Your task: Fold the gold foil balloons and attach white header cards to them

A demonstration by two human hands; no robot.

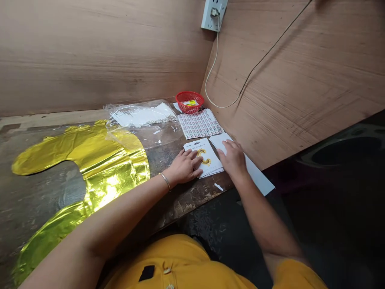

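A small stack of white cards (pixel 212 160) lies near the table's front edge, the top one printed with a gold letter C balloon and "foil balloons". My left hand (pixel 185 165) rests on the stack's left side, fingers stretched out over the print. Just to the right, my right hand (pixel 234 158) lies over white paper sheets (pixel 257 176), its fingers apart and its thumb by the cards' right edge. Behind the cards is a sheet of small printed labels (pixel 199 124). Large gold foil balloons (pixel 105 168) lie flat and uninflated to the left.
A red plastic basket (pixel 184 106) with a yellow-marked item inside stands in the back corner. A clear plastic bag (pixel 141 114) with white cards lies left of it. A cable (pixel 217 52) hangs from the wall socket (pixel 210 20). Wooden panels rise behind and right.
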